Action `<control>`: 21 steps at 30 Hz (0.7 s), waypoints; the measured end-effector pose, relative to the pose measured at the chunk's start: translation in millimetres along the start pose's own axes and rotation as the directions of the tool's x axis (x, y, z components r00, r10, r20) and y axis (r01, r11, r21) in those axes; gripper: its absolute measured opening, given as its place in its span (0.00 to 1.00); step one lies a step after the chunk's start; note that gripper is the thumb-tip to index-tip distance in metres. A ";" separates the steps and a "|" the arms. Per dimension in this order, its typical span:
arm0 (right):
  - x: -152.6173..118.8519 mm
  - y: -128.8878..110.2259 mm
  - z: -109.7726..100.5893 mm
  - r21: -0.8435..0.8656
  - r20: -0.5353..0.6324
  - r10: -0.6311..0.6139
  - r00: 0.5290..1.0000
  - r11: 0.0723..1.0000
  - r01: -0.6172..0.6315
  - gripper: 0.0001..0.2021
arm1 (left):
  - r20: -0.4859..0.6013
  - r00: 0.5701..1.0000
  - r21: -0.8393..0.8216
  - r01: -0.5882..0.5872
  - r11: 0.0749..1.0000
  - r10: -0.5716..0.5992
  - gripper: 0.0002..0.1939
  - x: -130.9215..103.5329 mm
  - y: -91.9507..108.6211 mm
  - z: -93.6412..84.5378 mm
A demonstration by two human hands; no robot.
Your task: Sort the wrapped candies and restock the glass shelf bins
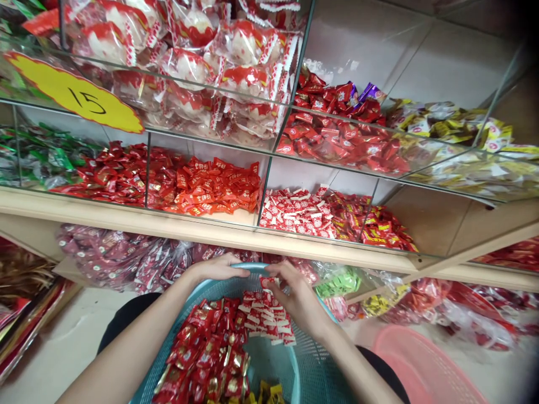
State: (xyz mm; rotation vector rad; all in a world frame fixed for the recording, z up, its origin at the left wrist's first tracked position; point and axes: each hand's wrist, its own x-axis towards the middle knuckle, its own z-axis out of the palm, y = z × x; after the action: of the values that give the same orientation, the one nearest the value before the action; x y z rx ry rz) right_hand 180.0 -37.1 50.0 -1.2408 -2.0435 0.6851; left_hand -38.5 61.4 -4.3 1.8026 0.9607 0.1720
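A teal plastic basket [201,293] sits low in front of me, between my legs. My left hand [225,268] is closed on its far rim, with the thumb along the inside edge. Just inside that rim, my right hand [288,292] pinches a small red-and-white wrapped candy [266,281] between thumb and fingers. Below it lies a pile of the same red-and-white candies [267,317]. Red-and-gold wrapped candies [206,350] fill the basket's left side. A few yellow wrapped candies [272,394] show at the bottom edge of the view.
Shelf bins with clear dividers hold red-and-white candies [295,213], orange-red candies [217,185] and large clear-wrapped sweets [193,67]. A yellow price tag [76,92] reads 15. Below the wooden shelf edge [202,234] lie bagged candies [113,255]. A pink basket [421,359] stands at right.
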 end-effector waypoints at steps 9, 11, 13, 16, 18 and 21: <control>-2.3 19.7 34.8 -0.474 0.219 0.026 0.975 0.877 0.083 0.20 | 0.009 0.999 0.043 -0.033 0.999 0.033 0.22 0.7 -2.5 0.3; -0.7 20.5 40.5 -0.574 0.249 -0.008 0.969 0.805 0.154 0.21 | 0.013 0.999 0.070 -0.037 0.997 0.036 0.22 1.1 -1.5 0.3; 1.0 20.8 45.6 -0.631 0.279 -0.048 0.959 0.744 0.221 0.21 | 0.018 0.999 0.089 -0.051 0.995 0.049 0.22 0.9 0.5 0.2; 2.6 21.7 52.1 -0.666 0.311 -0.085 0.947 0.691 0.281 0.21 | 0.010 0.998 0.088 -0.070 0.994 0.069 0.24 -0.4 4.1 0.3; 2.2 23.8 55.8 -0.675 0.312 -0.094 0.946 0.679 0.290 0.19 | 0.004 0.998 0.082 -0.065 0.994 0.065 0.24 -1.6 5.8 0.2; -0.3 28.6 59.7 -0.672 0.308 -0.084 0.948 0.686 0.279 0.12 | 0.007 0.999 0.081 -0.037 0.996 0.037 0.25 -2.6 5.9 -0.2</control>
State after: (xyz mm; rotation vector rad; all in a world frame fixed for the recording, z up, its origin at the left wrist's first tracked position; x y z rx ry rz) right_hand 151.8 -31.5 -9.6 -1.3559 -2.7465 -0.1012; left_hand -37.3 58.9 1.5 1.8954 0.9427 0.1523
